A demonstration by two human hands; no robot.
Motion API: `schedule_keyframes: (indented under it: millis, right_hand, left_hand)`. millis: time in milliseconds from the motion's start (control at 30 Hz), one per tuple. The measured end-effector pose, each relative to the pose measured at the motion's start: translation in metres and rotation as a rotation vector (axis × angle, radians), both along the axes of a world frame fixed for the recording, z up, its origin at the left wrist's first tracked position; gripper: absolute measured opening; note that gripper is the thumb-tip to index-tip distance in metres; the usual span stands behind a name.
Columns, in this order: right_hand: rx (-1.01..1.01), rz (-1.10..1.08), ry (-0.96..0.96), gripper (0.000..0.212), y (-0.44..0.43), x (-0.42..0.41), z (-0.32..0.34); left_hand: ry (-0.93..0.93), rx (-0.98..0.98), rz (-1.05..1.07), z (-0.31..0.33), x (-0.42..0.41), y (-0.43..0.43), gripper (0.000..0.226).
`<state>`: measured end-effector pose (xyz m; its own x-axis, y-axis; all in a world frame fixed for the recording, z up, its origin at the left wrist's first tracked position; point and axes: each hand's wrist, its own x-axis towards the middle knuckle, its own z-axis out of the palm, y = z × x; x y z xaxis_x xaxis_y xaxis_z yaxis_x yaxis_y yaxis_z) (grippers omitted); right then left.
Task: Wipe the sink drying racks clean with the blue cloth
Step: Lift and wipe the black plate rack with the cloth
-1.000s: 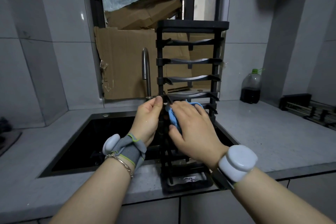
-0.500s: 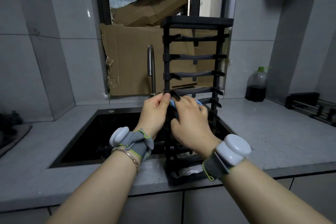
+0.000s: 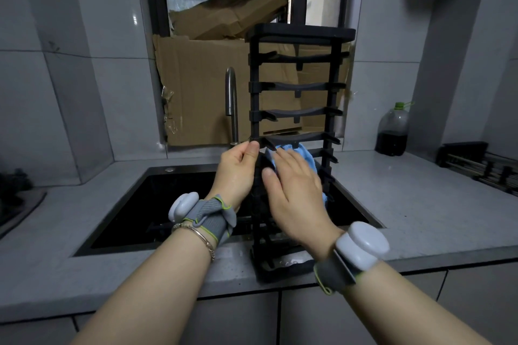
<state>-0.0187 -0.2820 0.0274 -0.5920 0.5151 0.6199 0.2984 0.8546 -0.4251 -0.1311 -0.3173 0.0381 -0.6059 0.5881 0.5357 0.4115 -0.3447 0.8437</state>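
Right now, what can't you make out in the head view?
- blue cloth: mostly under the right hand.
- rack lower tiers: hidden behind both hands; dirt unreadable.
- left hand fingers: behind the rack post, only the thumb shows.
- sink basin: too dark.
- second rack: cut off by the right edge.

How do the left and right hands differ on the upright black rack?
Left hand grips the rack by its left post, fingers curled; right hand lies flat across the rungs. Right hand presses the blue cloth against the rack; left hand only steadies the frame. Shared: both work at the rack's mid-height.
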Motion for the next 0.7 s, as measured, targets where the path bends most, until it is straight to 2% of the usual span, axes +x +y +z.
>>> schedule_keyframes:
  millis: [100, 167, 300, 367, 467, 533, 600, 700]
  right_hand:
    - [-0.097, 0.120, 0.197, 0.072, 0.005, -0.018, -0.002]
    - [-0.073, 0.116, 0.196, 0.067, 0.008, -0.016, -0.004]
    - [0.067, 0.015, 0.055, 0.061, 0.010, 0.001, 0.000]
    - [0.172, -0.076, -0.022, 0.066, 0.014, 0.009, -0.002]
    - [0.297, -0.243, -0.163, 0.061, 0.026, 0.023, -0.007]
    - [0.310, -0.342, -0.261, 0.069, 0.028, 0.028, -0.007]
    - [0.286, -0.382, -0.257, 0.071, 0.023, 0.026, 0.000]
    - [0.181, -0.297, -0.209, 0.065, 0.012, 0.015, 0.008]
  left_hand:
    - [0.002, -0.021, -0.009, 0.000, 0.001, 0.001, 0.033]
    - [-0.002, -0.036, -0.014, 0.001, 0.004, 0.001, 0.033]
    - [-0.007, -0.007, -0.011, -0.001, 0.003, 0.000, 0.029]
    - [-0.002, -0.017, -0.015, 0.000, 0.001, 0.000, 0.030]
    - [-0.009, -0.026, -0.018, 0.002, 0.003, -0.001, 0.030]
    - [-0.002, -0.020, -0.037, 0.001, 0.005, -0.001, 0.030]
    - [0.009, -0.008, -0.057, 0.000, 0.009, -0.002, 0.031]
    - [0.018, 0.012, -0.040, 0.000, 0.011, 0.000, 0.031]
